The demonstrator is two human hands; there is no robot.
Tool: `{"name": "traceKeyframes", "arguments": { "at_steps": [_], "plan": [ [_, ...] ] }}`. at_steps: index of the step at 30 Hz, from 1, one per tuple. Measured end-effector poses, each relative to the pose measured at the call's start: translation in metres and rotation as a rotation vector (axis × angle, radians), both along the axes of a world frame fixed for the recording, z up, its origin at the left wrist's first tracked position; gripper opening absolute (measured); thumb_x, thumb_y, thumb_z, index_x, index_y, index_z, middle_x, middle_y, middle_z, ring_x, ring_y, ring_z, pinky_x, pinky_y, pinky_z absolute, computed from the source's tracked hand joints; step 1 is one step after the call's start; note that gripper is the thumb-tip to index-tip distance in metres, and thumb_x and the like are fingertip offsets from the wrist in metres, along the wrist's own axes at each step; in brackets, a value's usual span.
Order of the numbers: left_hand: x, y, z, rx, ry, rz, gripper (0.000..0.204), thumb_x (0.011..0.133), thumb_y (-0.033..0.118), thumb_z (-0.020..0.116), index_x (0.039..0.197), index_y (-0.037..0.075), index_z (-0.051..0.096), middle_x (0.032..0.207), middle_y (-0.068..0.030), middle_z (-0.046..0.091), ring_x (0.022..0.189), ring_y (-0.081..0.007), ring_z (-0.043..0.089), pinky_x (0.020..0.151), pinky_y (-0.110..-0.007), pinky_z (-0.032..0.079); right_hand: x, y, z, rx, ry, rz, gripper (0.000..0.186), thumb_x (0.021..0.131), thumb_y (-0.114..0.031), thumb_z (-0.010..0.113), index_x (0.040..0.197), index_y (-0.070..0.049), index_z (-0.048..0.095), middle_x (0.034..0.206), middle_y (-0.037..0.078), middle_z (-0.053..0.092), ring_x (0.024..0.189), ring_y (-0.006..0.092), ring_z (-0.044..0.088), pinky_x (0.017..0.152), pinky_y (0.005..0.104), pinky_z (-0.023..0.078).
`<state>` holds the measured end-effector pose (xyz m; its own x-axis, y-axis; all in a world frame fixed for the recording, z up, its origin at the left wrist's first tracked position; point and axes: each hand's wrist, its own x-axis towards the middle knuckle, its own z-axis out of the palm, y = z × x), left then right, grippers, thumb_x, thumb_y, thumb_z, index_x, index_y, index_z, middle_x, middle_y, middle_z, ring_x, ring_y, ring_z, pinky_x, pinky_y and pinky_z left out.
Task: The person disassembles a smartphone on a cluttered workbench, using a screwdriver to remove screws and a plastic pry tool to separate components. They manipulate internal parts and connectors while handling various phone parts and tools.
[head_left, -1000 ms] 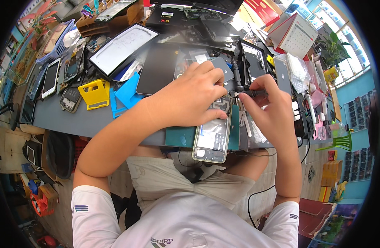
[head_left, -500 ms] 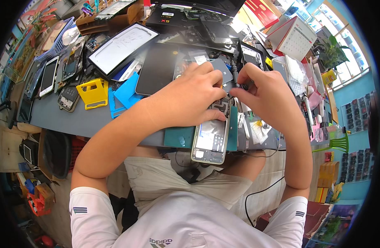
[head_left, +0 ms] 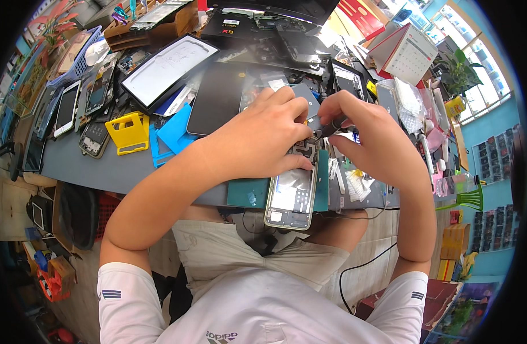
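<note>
An opened phone (head_left: 287,196) with a bare frame and exposed inner parts lies on a teal mat (head_left: 246,194) at the desk's front edge. My left hand (head_left: 275,132) rests over the phone's upper end, fingers bent round its top and thumb pressed on its inner parts. My right hand (head_left: 367,143) is just right of that end, closed on a small dark cylindrical tool (head_left: 334,127) whose tip is by the phone's upper edge; I cannot make out exactly what the tool is.
The grey desk (head_left: 85,169) is crowded with phones, a black-rimmed tray (head_left: 166,69), a yellow stand (head_left: 127,132), blue plastic pieces (head_left: 177,127), a dark tablet (head_left: 216,97), a desk calendar (head_left: 404,54) and plastic bags (head_left: 409,103). Loose cables hang below the front edge.
My right hand rose and moved right, then shifted slightly down, its thumb dropping away from the phone's top. My left hand stays on the phone, which has shifted slightly left and down.
</note>
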<state>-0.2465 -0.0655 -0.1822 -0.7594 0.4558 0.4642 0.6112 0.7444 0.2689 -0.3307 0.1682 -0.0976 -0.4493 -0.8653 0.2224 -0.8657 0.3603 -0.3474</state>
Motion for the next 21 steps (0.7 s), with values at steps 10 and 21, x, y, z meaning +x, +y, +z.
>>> {"name": "traceKeyframes", "arguments": {
  "at_steps": [10, 21],
  "plan": [
    [-0.002, -0.001, 0.0, 0.014, -0.009, -0.009, 0.048, 0.093, 0.046, 0.092, 0.12, 0.006, 0.085, 0.125, -0.0092, 0.067, 0.126, -0.0327, 0.059, 0.112, -0.048, 0.048, 0.01, -0.005, 0.01, 0.188, -0.118, -0.267, 0.034, 0.096, -0.01, 0.084, 0.12, -0.001, 0.061, 0.099, 0.021, 0.079, 0.094, 0.0426, 0.078, 0.081, 0.05, 0.059],
    [-0.003, 0.001, 0.001, 0.043, -0.025, -0.023, 0.048, 0.09, 0.042, 0.095, 0.123, 0.008, 0.085, 0.13, -0.0086, 0.067, 0.127, -0.0339, 0.058, 0.112, -0.049, 0.048, -0.003, 0.006, -0.005, -0.029, 0.03, 0.036, 0.036, 0.096, -0.012, 0.087, 0.119, -0.002, 0.062, 0.093, 0.019, 0.077, 0.087, 0.0404, 0.077, 0.078, 0.0487, 0.059]
  ]
}}
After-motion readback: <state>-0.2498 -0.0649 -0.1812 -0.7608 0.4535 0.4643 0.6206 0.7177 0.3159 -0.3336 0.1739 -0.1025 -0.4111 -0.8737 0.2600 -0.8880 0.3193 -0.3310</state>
